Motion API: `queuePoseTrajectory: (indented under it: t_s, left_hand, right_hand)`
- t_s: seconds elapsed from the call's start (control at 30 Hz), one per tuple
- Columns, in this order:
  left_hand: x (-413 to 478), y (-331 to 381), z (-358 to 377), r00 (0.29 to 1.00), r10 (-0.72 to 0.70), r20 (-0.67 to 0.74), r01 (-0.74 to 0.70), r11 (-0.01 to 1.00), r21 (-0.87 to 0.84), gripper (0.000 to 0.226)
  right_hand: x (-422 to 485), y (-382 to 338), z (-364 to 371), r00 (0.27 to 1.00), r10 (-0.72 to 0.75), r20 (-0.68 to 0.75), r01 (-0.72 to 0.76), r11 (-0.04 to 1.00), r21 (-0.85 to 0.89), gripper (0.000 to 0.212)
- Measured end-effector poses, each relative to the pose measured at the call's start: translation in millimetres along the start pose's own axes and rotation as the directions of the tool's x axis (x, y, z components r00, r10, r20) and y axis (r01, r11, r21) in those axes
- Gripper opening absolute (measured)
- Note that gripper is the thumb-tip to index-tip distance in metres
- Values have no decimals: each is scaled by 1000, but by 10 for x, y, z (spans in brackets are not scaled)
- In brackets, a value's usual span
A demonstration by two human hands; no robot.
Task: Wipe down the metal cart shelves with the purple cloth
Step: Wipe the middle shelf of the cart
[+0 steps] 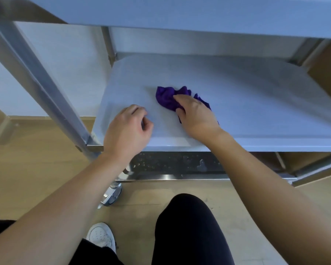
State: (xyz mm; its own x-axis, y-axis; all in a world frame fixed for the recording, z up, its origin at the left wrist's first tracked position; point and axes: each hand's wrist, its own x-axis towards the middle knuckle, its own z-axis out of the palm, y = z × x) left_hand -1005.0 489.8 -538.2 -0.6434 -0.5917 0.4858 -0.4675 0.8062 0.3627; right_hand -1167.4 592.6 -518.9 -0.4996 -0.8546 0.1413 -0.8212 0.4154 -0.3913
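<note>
Two hands are at work over the middle shelf (256,104) of the metal cart. The right hand (196,115) grips the purple cloth (167,98): its fingers (180,98) are curled down over the bunched fabric, with most of the cloth ahead of and to the left of the fingertips and a smaller fold showing behind the knuckles on the far side. Bunching the cloth this way probably gives a thick pad that can be pressed flat on the steel. The left hand (128,129) sits just beside the cloth, nearer the front left corner, with its fingers (139,111) loosely curled and nothing visible in them. It appears placed to brace the body or steady the cart, though contact with the shelf cannot be confirmed. The top shelf (180,14) overhangs the work area, which explains the low reach with both forearms extended under it. Below the wrists, the bottom shelf (170,163) shows spots or droplets and looks not yet wiped. A caster (112,196) sits under the corner post (40,79), so hard strokes could roll the cart. Assessment: wiping of the middle shelf is in hand, with its right side beyond the fingers left to cover.
</note>
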Motion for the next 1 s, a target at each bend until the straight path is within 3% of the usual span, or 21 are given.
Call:
queuePoseTrajectory:
  t_s: [0.1, 0.2, 0.3, 0.4, 0.5, 0.6, 0.7, 0.8, 0.87, 1.0]
  left_hand:
    - [33, 66, -43, 997, 9, 73, -18, 992, 125, 25]
    - [144, 215, -103, 979, -7, 204, -48, 963, 267, 19]
    - [279, 362, -93, 971, -41, 238, -28, 960, 280, 22]
    - [408, 510, 22, 938, -156, 309, 70, 960, 271, 36]
    - [486, 676, 154, 886, -286, 364, 183, 938, 293, 47]
    - [514, 766, 246, 893, -300, 336, 251, 951, 183, 40]
    - [555, 801, 288, 891, -285, 354, 333, 939, -84, 33]
    - [621, 815, 316, 883, -278, 378, 407, 854, -323, 34]
    - [643, 786, 310, 874, -300, 383, 457, 777, -434, 32]
    - [623, 689, 270, 860, -317, 400, 498, 690, -525, 27]
  right_hand:
    - [-48, -15, -119, 997, 12, 81, -20, 995, 96, 46]
    - [-46, 26, -264, 999, 44, -24, -39, 978, 206, 38]
    - [-69, 173, -373, 978, 163, -133, -160, 986, 37, 31]
    - [-60, 273, -379, 945, 328, -15, -326, 935, -141, 52]
    - [-20, 245, -355, 946, 322, 26, -314, 937, -155, 53]
    - [-5, 136, -336, 959, 283, 8, -283, 959, -34, 34]
    - [-7, 58, -346, 964, 267, 14, -266, 953, 143, 25]
    - [-22, 44, -416, 950, 303, 67, -309, 902, 301, 36]
    - [-23, 45, -480, 933, 339, 125, -361, 879, 311, 45]
    - [-10, 26, -541, 906, 356, 228, -415, 849, 328, 27]
